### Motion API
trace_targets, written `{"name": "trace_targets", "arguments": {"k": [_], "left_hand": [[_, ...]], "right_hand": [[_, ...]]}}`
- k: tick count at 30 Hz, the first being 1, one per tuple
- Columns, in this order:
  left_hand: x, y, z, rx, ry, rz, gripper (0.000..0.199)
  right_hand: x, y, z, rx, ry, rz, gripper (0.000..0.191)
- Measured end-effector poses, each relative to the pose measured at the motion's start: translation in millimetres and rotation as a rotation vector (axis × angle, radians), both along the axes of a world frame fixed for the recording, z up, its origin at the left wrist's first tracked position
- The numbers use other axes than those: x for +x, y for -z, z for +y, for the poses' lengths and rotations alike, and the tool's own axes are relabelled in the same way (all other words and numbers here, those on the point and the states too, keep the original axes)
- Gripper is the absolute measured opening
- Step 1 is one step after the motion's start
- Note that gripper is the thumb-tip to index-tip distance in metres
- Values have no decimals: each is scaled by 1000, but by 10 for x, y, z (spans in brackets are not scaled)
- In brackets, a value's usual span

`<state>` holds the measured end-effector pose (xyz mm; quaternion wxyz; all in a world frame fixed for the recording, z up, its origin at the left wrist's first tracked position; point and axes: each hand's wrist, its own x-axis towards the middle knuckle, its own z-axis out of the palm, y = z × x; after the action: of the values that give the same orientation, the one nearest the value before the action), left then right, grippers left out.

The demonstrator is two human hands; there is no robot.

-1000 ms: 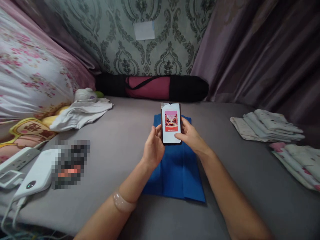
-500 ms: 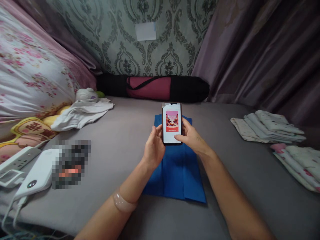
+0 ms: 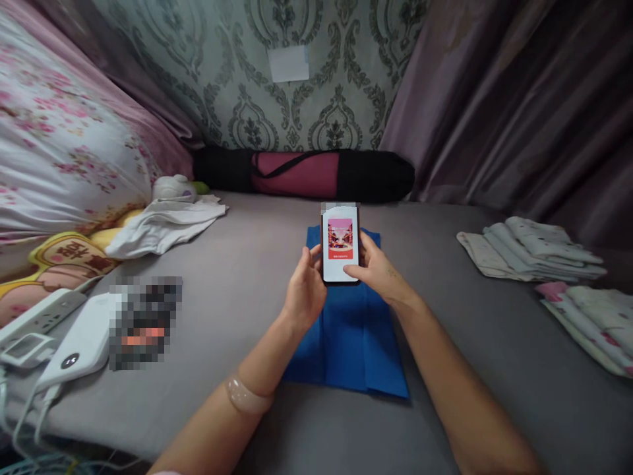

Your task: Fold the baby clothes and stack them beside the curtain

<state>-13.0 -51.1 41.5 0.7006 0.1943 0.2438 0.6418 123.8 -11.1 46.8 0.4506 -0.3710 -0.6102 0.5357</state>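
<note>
Phone steady above the blue cloth!

And it's still gripped from both sides: left hand closed around one edge, right hand closed around the other, thumb still over the lower screen. Same pink-and-red picture showing as a second ago. The view has tilted a touch, nudging the power bank inward; the cloth lies flat on the grey sheet.
</note>
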Motion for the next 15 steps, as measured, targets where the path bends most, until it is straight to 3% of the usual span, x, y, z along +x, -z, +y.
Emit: {"name": "trace_targets", "arguments": {"k": [15], "left_hand": [[-10, 21, 7, 21, 5, 16, 32]], "right_hand": [[16, 44, 26, 31, -12, -6, 69]]}}
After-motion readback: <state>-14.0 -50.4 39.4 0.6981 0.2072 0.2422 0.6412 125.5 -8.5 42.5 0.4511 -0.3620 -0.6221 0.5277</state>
